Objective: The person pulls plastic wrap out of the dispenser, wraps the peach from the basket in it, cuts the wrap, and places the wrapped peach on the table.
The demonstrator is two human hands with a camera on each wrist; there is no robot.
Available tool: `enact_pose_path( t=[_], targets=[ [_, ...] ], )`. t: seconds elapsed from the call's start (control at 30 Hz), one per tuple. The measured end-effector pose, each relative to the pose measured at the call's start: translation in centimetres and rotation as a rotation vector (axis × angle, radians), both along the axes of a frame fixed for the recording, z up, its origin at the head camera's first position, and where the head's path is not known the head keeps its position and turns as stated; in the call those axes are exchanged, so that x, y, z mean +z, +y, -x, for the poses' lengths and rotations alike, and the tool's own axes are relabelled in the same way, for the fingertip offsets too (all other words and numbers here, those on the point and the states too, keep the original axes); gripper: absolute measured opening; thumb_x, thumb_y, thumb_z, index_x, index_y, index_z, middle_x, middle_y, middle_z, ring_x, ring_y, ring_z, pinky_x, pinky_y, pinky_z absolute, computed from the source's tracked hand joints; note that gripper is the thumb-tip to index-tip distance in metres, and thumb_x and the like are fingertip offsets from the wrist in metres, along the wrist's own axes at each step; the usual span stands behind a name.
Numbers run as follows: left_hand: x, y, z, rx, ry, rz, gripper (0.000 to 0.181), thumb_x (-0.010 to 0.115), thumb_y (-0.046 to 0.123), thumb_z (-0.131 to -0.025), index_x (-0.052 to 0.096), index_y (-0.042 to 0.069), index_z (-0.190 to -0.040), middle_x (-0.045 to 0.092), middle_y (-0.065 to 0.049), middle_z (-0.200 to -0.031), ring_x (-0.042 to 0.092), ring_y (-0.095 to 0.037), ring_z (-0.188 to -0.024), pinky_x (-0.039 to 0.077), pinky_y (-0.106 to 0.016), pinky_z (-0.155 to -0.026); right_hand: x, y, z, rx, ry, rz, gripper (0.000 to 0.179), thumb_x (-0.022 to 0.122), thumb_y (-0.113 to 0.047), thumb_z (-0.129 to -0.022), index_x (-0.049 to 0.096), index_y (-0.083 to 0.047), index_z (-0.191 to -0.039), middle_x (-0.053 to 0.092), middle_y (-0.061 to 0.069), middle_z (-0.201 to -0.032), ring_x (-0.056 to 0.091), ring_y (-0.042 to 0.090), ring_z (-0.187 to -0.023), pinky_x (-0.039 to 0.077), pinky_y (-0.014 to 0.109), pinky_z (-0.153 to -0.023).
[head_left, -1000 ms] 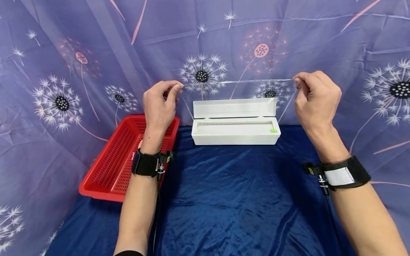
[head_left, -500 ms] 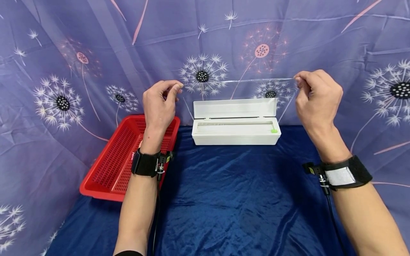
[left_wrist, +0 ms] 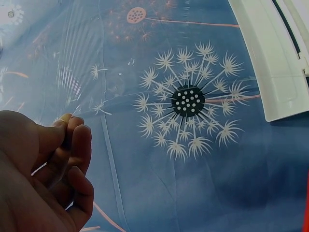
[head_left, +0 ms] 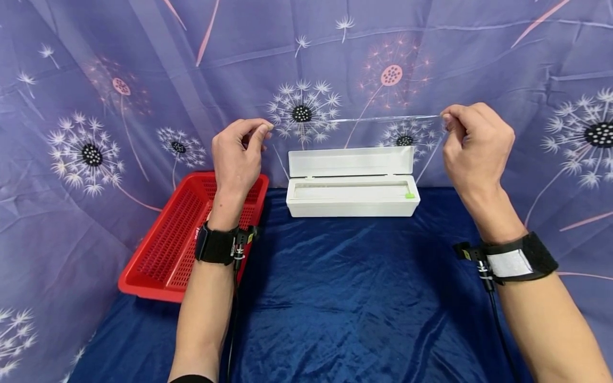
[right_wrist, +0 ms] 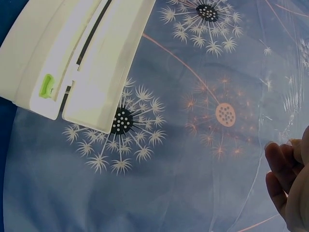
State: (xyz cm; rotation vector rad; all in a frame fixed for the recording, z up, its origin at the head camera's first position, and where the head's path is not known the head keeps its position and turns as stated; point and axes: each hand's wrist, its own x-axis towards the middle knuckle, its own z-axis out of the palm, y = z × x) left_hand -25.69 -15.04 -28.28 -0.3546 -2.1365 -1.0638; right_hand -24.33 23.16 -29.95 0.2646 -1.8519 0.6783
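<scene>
A clear sheet of cling film [head_left: 383, 119] is stretched between both hands, its top edge showing as a shiny line. My left hand [head_left: 238, 154] pinches one top corner between thumb and forefinger; my right hand [head_left: 476, 146] pinches the other. Faint film edges slant down from the hands to the ends of a white cling film dispenser box [head_left: 351, 208]. Its lid [head_left: 351, 162] stands raised at the back, and a green slide cutter [head_left: 409, 195] sits at the right end of its top. Fine creases fan across the film [left_wrist: 72, 72] near the left fingertips in the left wrist view.
To the left, under the left forearm, stands a red perforated plastic basket [head_left: 158, 250]; a small item inside is mostly hidden by the wrist. Dark blue cloth [head_left: 345, 298] covers the table. Behind hangs a purple curtain [head_left: 158, 32] with dandelion prints.
Both hands keep their pinch on the film. The right hand has shifted slightly up and to the right, the left very slightly left. The box and basket stay put.
</scene>
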Motion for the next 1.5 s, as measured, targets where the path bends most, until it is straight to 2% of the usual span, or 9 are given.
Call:
enact_pose_path(
  t=[0.2,0.5,1.17,1.5],
  targets=[
    [0.07,-0.06,-0.01,-0.002,0.005,0.002,0.018,0.070,0.022,-0.105,0.085,0.013,-0.105,0.077,-0.002,-0.091,0.066,-0.009,-0.068,0.050,-0.021,-0.064,-0.03,-0.05,0.06,0.005,0.006,0.021,0.021,0.062,-0.006,-0.102,0.082,0.000,-0.097,0.071,0.021,-0.085,0.062,0.037,-0.074,0.028,0.017,-0.071],
    [0.37,-0.01,0.05,0.003,0.015,0.000,0.016,0.070,0.018,-0.104,0.085,0.013,-0.103,0.078,-0.001,-0.089,0.068,-0.008,-0.067,0.050,-0.020,-0.064,0.04,-0.01,0.24,0.022,0.019,0.052,0.019,0.064,-0.005,-0.100,0.082,0.000,-0.096,0.069,0.021,-0.082,0.053,0.030,-0.068,0.026,0.015,-0.071],
    [0.81,-0.02,-0.08,-0.015,0.026,-0.019,0.018,0.070,0.022,-0.105,0.085,0.012,-0.105,0.078,-0.002,-0.090,0.067,-0.009,-0.066,0.050,-0.020,-0.064,0.49,-0.13,0.23,0.020,0.035,0.059,0.023,0.063,-0.009,-0.103,0.081,0.002,-0.093,0.068,0.022,-0.081,0.057,0.038,-0.072,0.026,0.018,-0.073],
    [0.91,0.03,-0.21,-0.028,0.023,-0.029,0.018,0.070,0.022,-0.105,0.085,0.011,-0.106,0.078,-0.002,-0.090,0.067,-0.010,-0.067,0.050,-0.021,-0.064,0.50,-0.14,0.02,0.021,0.028,0.056,0.026,0.058,-0.007,-0.104,0.081,0.002,-0.094,0.069,0.023,-0.082,0.055,0.038,-0.070,0.025,0.019,-0.072]
  ],
)
